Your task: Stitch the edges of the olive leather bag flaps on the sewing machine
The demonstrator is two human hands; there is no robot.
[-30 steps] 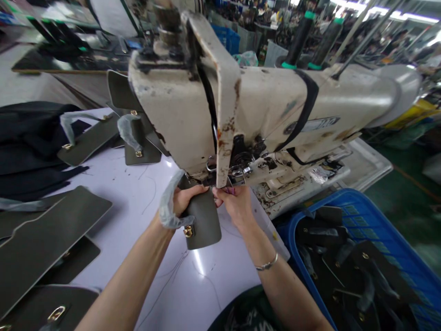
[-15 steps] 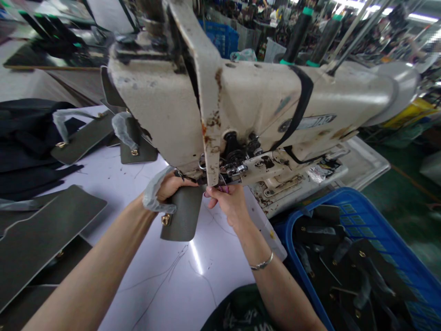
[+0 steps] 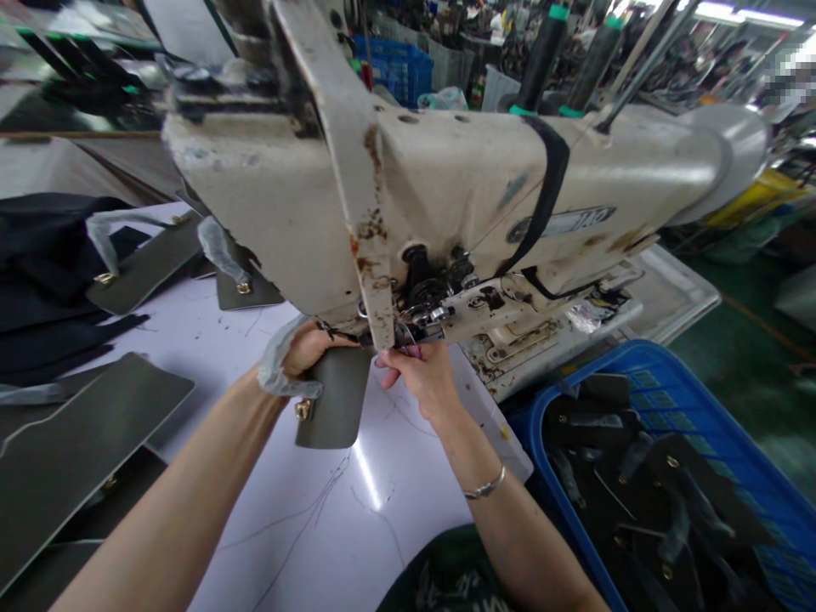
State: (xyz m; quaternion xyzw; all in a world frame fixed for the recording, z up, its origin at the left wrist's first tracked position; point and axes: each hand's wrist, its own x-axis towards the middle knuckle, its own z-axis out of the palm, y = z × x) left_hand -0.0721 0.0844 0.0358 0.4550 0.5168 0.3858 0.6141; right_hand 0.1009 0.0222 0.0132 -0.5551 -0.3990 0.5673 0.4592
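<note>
My left hand is closed on the left edge of a grey-green leather-like piece, its fingertips under the sewing machine's head. A brass ring fitting and a plastic-wrapped strap are attached to the piece, the strap lying over my left wrist. My right hand is at the needle area, close to the piece's right edge. Its fingers are closed round a small pink-handled tool, mostly hidden by the fingers. The needle and the piece's far end are hidden behind the machine's front bar.
A blue basket with several similar pieces stands at the right. More grey-green pieces and dark fabric lie on the left of the white table. Loose threads trail near the front. Black thread cones stand behind the machine.
The view has shifted slightly, so the machine appears a little further left. Both hands keep their places at the piece, with hardly any movement.
</note>
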